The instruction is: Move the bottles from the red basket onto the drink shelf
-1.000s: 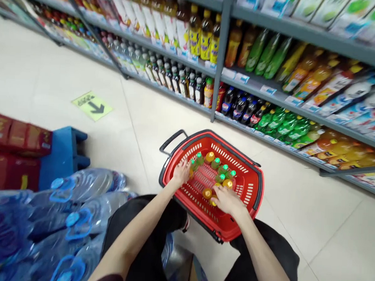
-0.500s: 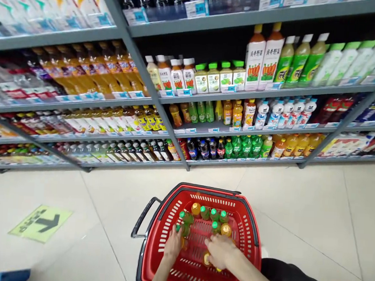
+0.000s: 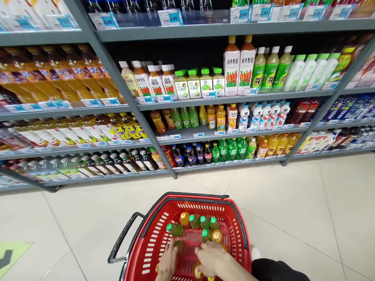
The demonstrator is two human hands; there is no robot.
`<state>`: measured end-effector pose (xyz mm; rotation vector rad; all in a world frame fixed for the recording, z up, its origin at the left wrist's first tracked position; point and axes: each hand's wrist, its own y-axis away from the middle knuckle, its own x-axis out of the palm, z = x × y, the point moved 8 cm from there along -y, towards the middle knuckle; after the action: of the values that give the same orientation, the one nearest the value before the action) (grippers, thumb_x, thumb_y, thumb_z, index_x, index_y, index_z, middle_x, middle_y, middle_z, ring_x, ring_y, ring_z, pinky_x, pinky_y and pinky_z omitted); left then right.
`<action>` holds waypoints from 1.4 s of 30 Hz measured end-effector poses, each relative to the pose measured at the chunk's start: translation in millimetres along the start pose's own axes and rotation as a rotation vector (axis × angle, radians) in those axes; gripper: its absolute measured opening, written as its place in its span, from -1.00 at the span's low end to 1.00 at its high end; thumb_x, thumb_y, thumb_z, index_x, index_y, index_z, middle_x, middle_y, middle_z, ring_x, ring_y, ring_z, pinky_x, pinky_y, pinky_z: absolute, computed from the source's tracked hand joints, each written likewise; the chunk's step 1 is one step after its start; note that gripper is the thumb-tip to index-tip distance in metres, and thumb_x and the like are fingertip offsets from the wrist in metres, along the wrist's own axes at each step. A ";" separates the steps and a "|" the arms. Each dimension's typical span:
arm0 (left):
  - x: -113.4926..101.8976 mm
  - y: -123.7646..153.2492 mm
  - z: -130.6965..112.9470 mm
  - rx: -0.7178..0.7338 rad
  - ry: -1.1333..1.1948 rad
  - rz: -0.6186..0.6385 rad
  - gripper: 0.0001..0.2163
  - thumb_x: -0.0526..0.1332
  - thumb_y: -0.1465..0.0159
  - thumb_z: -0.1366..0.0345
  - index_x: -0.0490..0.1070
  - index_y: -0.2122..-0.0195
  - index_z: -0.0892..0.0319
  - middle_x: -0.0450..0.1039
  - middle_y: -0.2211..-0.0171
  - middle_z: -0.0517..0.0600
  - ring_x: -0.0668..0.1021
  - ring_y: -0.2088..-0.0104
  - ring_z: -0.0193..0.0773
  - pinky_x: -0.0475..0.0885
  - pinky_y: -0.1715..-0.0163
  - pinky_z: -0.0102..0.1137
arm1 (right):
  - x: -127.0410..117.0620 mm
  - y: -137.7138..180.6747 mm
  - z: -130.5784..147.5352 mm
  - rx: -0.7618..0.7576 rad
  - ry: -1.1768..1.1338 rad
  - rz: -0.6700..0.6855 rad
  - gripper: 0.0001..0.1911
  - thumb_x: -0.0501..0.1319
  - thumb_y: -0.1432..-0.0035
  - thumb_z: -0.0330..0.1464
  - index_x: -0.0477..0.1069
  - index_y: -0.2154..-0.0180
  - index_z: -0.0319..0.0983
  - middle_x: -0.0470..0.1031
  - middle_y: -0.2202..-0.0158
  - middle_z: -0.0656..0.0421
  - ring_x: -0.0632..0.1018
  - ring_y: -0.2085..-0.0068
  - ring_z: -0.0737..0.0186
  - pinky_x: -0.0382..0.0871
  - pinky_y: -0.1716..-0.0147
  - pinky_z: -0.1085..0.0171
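From my head camera, the red basket (image 3: 139, 255) sits on the floor between me and the drinks shelves, its black handle (image 3: 122, 234) swung out on the left. My left hand (image 3: 167, 261) is inside by the left wall, fingers loosely curled beside a greenish bottle (image 3: 178, 245); I can't tell whether they grip it or only touch. My right hand (image 3: 211, 258) reaches in palm down, fingers bent over an amber bottle (image 3: 198, 272), and whether they close on anything I can't tell either.

For handling these well, I'd say each bottle wants taking near its cap, set on its base and steadied before letting go. The tilted green-capped bottle (image 3: 175, 229) seems the likeliest to roll, so light fingers near it are wise, and my right wrist should clear the orange bottle (image 3: 217, 236) just beyond it.

Much is covered: my right hand and forearm block part of the basket floor, and only a sliver of a yellow cap (image 3: 211, 279) shows below them. The near rim is cut off by the bottom edge, as is my left forearm. The bottles' labels are too small to read.
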<state>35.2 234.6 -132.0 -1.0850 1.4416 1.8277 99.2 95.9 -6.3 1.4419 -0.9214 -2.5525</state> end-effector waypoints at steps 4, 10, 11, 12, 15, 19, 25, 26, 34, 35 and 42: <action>-34.4 13.5 -5.1 -0.180 0.049 0.025 -0.49 0.05 -0.23 0.50 0.48 -0.18 0.15 0.27 -0.38 0.25 0.59 -0.16 0.01 0.56 -0.01 -0.24 | -4.2 4.2 -2.2 0.016 -0.020 0.015 -0.39 0.36 -0.21 -0.23 0.41 -0.23 -0.34 0.56 -0.11 -0.24 0.57 -0.18 -0.29 0.49 -0.15 -0.14; -121.5 68.6 -30.2 -0.155 0.187 -0.120 -0.41 0.10 -0.10 0.50 0.41 -0.20 0.10 0.41 -0.27 0.19 0.66 0.00 -0.04 0.52 0.07 -0.27 | -13.0 4.6 1.4 -0.008 -0.214 -0.065 0.06 0.54 0.06 -0.41 0.14 -0.41 -0.24 0.19 -0.42 -0.22 0.23 -0.44 -0.35 0.23 -0.36 -0.20; -133.1 80.6 -32.8 -0.152 0.226 -0.164 -0.46 0.09 -0.10 0.48 0.43 -0.13 0.08 0.46 -0.19 0.15 0.67 0.06 -0.08 0.52 0.15 -0.30 | -16.8 4.1 2.8 -0.034 -0.228 -0.104 0.11 0.54 0.10 -0.44 0.11 -0.42 -0.23 0.18 -0.43 -0.20 0.23 -0.43 -0.36 0.22 -0.36 -0.21; -143.8 92.4 -34.9 -0.148 0.261 -0.217 -0.54 0.09 -0.11 0.46 0.45 -0.04 0.07 0.50 -0.10 0.11 0.66 0.12 -0.11 0.51 0.22 -0.32 | -20.5 4.0 4.8 -0.069 -0.241 -0.135 0.12 0.54 0.13 -0.45 0.12 -0.42 -0.21 0.20 -0.42 -0.17 0.26 -0.42 -0.36 0.24 -0.35 -0.20; -171.9 124.4 -35.2 -0.121 0.381 -0.416 -0.78 0.06 -0.16 0.42 0.40 0.23 0.05 0.49 0.20 0.05 0.60 0.27 -0.16 0.49 0.30 -0.33 | -29.3 7.9 13.7 -0.199 -0.306 -0.151 -0.07 0.52 0.15 -0.41 0.29 -0.28 -0.12 0.41 -0.27 0.00 0.46 -0.27 -0.23 0.41 -0.22 -0.05; -200.3 152.0 -26.6 0.008 0.647 -0.653 -0.85 0.07 -0.14 0.40 0.31 0.30 0.02 0.44 0.27 0.03 0.55 0.26 -0.12 0.52 0.21 -0.26 | -51.8 28.9 25.3 -0.286 -0.403 -0.268 -0.36 0.43 0.04 -0.28 0.39 -0.12 -0.07 0.56 -0.06 0.12 0.60 -0.07 -0.04 0.49 -0.02 0.16; -206.3 135.4 -1.8 0.111 1.215 -0.789 -0.69 0.02 -0.21 0.20 0.30 0.04 0.11 0.47 0.01 0.16 0.53 -0.01 -0.05 0.51 0.00 -0.18 | -80.6 65.0 26.5 -0.242 -0.469 -0.552 -0.33 0.39 -0.03 -0.15 0.36 -0.18 -0.11 0.58 -0.08 0.07 0.60 -0.08 -0.03 0.46 -0.07 0.12; -201.3 122.0 -2.2 0.109 1.304 -0.720 -0.64 0.01 -0.25 0.15 0.31 -0.03 0.14 0.47 -0.07 0.18 0.53 -0.05 -0.04 0.51 -0.04 -0.18 | -84.2 68.6 22.6 -0.227 -0.490 -0.604 -0.34 0.39 -0.03 -0.13 0.36 -0.17 -0.11 0.59 -0.07 0.07 0.61 -0.06 -0.02 0.48 -0.06 0.11; -142.9 42.2 -80.3 0.133 1.942 -0.010 -0.34 0.07 -0.29 -0.30 0.54 0.03 0.24 0.63 0.07 0.18 0.58 -0.05 0.04 0.44 -0.11 -0.12 | -89.2 100.4 -47.4 -0.198 -0.583 -1.282 -0.34 0.39 0.08 0.00 0.33 0.03 -0.21 0.57 0.37 0.11 0.65 0.41 0.01 0.60 0.38 0.06; -137.0 41.9 -93.8 0.146 1.984 0.077 -0.36 0.13 -0.27 -0.29 0.55 0.06 0.24 0.65 0.11 0.16 0.60 -0.01 0.03 0.44 -0.09 -0.12 | -85.6 99.8 -56.1 -0.217 -0.596 -1.321 -0.29 0.40 0.10 0.00 0.31 -0.01 -0.22 0.57 0.35 0.11 0.66 0.38 -0.01 0.62 0.35 0.04; -132.4 50.1 -128.0 0.168 2.348 0.242 -0.55 0.20 -0.32 -0.09 0.51 0.07 0.24 0.63 0.31 0.07 0.60 0.34 -0.17 0.50 0.31 -0.33 | -69.2 67.8 -79.6 -0.304 -0.653 -1.204 -0.17 0.40 0.08 0.00 0.20 -0.13 -0.23 0.55 0.10 -0.07 0.69 0.12 -0.14 0.64 0.15 -0.11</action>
<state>93.6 104.8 -4.8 -3.1577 2.4287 -0.5453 186.3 26.7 51.8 1.2434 0.6299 -3.8486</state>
